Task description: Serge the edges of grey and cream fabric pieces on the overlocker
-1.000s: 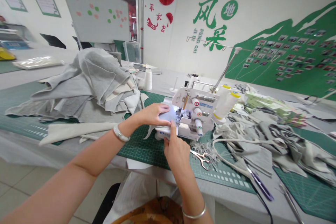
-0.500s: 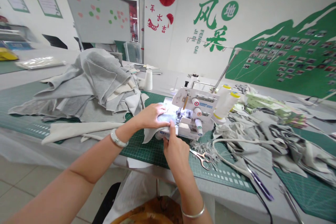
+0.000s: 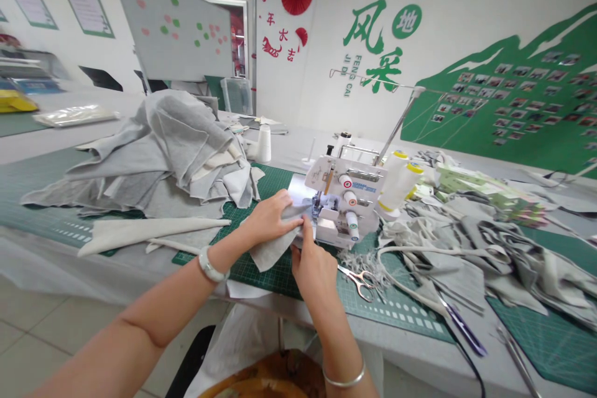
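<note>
A white overlock sewing machine (image 3: 333, 168) stands on a green cutting mat, its lamp lighting the needle area. A grey fabric piece (image 3: 269, 253) lies at its left side, one edge at the presser foot and a corner hanging toward me. My left hand (image 3: 271, 219) grips this piece from above, thumb pointing toward the foot; some fingertips are hidden. Close in front of the foot, my right hand (image 3: 315, 266) pinches the near edge, index finger on top and thumb lower down. Small scissors (image 3: 360, 282) rest on the mat to the right of my right hand.
A large heap of grey fabric pieces (image 3: 163, 143) is on the left, with a cream strip (image 3: 135, 235) before it. Thread cones (image 3: 396, 180) stand behind the machine. Fabric scraps (image 3: 466, 230), a purple-handled tool (image 3: 466, 329) and metal tweezers (image 3: 517, 360) lie right.
My left hand has drawn back slightly and turned, its fingers less spread. The grey fabric piece has swung, so its loose corner hangs lower toward me. My right hand is nearly unmoved.
</note>
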### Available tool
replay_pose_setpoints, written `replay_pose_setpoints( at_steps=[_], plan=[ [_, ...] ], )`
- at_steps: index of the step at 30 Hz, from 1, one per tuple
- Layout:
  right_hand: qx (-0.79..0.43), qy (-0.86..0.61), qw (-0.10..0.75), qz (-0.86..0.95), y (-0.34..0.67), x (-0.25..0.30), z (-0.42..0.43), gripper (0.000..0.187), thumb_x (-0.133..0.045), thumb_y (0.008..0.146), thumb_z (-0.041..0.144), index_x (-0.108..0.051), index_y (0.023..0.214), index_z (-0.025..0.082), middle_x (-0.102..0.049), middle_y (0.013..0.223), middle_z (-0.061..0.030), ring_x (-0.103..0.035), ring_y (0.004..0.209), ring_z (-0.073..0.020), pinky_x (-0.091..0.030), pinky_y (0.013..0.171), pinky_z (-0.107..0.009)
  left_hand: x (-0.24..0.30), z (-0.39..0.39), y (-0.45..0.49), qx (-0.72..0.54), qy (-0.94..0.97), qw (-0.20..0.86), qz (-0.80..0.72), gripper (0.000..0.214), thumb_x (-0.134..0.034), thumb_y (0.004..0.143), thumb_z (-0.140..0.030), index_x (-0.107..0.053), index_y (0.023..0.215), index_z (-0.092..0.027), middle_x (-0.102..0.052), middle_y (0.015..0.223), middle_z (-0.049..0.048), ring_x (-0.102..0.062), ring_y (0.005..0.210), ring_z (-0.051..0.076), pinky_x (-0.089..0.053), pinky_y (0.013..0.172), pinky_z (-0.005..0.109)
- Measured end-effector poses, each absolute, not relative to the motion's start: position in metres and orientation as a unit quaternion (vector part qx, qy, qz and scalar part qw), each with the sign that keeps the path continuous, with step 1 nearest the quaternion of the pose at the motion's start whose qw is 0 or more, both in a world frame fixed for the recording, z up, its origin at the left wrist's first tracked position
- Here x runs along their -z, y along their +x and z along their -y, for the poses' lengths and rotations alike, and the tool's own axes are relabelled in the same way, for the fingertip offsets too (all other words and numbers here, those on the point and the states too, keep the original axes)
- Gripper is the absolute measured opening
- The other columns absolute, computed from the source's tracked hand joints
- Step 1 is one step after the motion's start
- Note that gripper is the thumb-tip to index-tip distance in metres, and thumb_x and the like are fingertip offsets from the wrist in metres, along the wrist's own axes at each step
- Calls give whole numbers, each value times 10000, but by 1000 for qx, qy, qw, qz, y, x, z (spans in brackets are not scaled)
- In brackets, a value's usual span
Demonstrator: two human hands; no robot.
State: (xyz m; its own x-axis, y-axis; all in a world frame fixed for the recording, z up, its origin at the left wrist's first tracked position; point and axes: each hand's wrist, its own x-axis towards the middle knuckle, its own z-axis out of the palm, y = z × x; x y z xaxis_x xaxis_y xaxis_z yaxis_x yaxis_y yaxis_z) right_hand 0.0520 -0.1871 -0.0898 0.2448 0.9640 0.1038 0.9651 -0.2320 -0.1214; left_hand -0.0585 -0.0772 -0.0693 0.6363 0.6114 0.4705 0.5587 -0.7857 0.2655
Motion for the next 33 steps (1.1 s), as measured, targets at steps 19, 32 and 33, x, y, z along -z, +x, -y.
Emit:
replay_pose_setpoints(
  at_steps=[19, 32, 33],
  plan=[
    [-54, -693, 333, 637, 94, 115, 210, 492, -466, 897, 217, -388, 1382, 221, -710, 895, -15, -654, 623, -157, -430, 566, -249, 67, 90, -45, -212, 892, 18, -398, 182, -500, 886, -304, -611, 880, -160, -608, 999, 69, -609, 876, 196, -471, 764, 283],
    [-83, -657, 524, 536, 111, 109, 212, 282, -501, 902, 347, -581, 1103, 166, -686, 878, -70, -648, 722, -184, -524, 664, -324, 65, 91, -46, -221, 885, 38, -408, 160, -492, 875, -306, -571, 872, -167, -617, 935, 65, -612, 831, 210, -464, 728, 296],
    [-38, -650, 505, 566, 105, 108, 211, 276, -502, 903, 323, -590, 1113, 167, -680, 956, -89, -642, 804, -198, -523, 709, -340, 64, 92, -46, -224, 882, 46, -413, 160, -500, 871, -313, -566, 891, -169, -619, 934, 65, -614, 830, 212, -466, 733, 299]
  ],
)
